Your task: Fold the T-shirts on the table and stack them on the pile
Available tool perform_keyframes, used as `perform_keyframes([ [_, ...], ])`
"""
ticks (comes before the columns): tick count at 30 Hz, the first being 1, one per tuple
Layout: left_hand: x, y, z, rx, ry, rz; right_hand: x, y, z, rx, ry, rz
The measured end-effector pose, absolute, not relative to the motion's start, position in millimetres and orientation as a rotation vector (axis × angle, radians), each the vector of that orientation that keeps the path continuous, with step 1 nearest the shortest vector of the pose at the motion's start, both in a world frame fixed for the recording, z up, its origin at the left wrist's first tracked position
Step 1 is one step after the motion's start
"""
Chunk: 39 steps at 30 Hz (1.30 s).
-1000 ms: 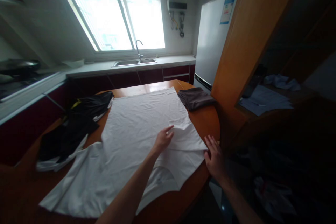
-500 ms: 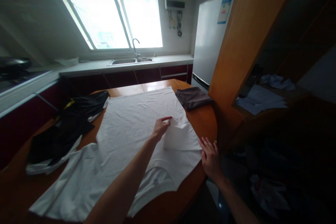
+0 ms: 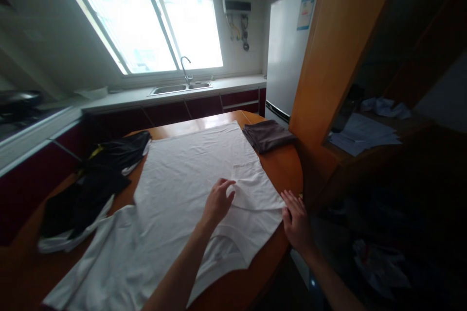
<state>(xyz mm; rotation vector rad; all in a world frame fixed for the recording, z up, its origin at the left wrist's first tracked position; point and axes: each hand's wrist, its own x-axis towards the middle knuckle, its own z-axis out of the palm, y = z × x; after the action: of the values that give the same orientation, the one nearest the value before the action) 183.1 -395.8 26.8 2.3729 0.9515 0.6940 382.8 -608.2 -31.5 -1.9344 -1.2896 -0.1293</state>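
A white T-shirt (image 3: 182,170) lies spread on an orange-brown wooden table (image 3: 288,170), its neckline toward me and one sleeve out at the lower left. My left hand (image 3: 218,200) is over the shirt's right half, index finger and thumb apart, fingertips touching the cloth beside small wrinkles. At the shirt's right sleeve edge rests my right hand (image 3: 295,216), its fingers stretched out over the hem. A crease in the fabric runs between the two hands.
Black clothing with white trim (image 3: 91,184) lies along the table's left side. A folded dark grey garment (image 3: 268,135) sits at the far right. Beyond are a counter with a sink (image 3: 170,89), a fridge (image 3: 288,53) and a wooden pillar (image 3: 328,58).
My left hand has moved toward me, down the shirt. The lifted fold near it now lies flatter, with a pocket-like edge showing. My right hand stays at the sleeve edge.
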Motion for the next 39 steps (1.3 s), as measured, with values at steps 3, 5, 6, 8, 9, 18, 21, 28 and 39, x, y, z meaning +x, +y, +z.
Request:
perform_keyframes([
  [3,165.9,-410.4,26.5,2.294,1.017,0.617,379.3,-604.7,-28.5,-1.894,-1.242,-0.128],
  [5,160.1,-415.7,25.5,2.271,0.981,0.588,375.7,-601.7,-27.5,-1.862,-1.239,-0.122],
  [6,158.9,-417.2,25.1,2.270,0.942,0.580,373.8,-600.3,-27.2,-1.849,-1.237,-0.119],
  [8,158.9,-418.2,25.5,2.288,0.877,0.578,370.5,-597.9,-26.8,-1.835,-1.221,-0.122],
  [9,159.6,-418.3,26.6,2.311,0.854,0.578,369.3,-597.0,-26.6,-1.834,-1.203,-0.129],
  [18,154.7,-424.1,49.2,2.579,0.825,0.531,365.5,-599.5,-28.2,-1.744,-0.940,-0.102],
  [21,149.3,-428.8,49.1,2.562,0.827,0.491,375.6,-589.2,-18.3,-1.724,-0.870,-0.093],
  [28,126.9,-445.1,44.6,2.571,0.854,0.653,400.1,-492.9,25.3,-1.846,-1.374,-0.008],
  [39,22.3,-453.3,33.9,2.481,1.263,0.962,408.5,-438.6,-12.0,-2.424,-1.700,0.095],
])
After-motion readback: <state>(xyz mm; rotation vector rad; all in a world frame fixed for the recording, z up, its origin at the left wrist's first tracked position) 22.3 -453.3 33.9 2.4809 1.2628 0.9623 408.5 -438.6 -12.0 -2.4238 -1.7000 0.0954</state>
